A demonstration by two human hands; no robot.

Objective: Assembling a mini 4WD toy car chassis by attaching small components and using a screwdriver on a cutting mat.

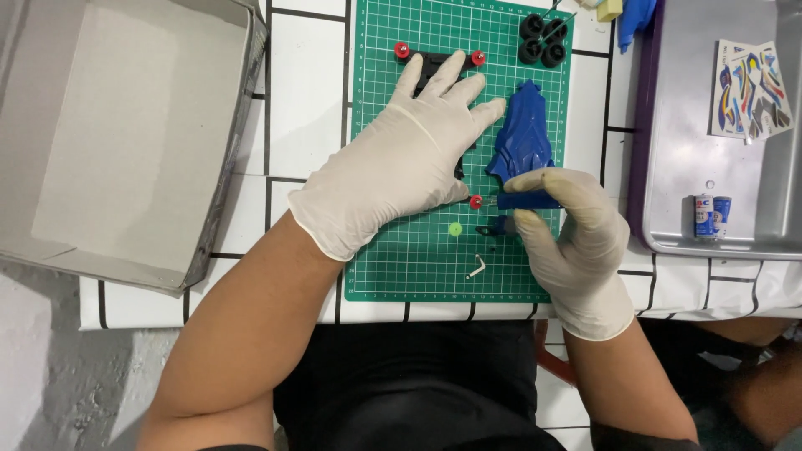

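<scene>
Green gridded mat (418,267), blue car shell (522,138), white-gloved hands.

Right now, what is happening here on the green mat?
A person in white gloves works on a small toy car kit. The left hand lies flat on the black chassis, which has red rollers. The right hand holds a blue screwdriver, tip at a red roller. The blue body shell and four black wheels lie on the green mat.
</scene>
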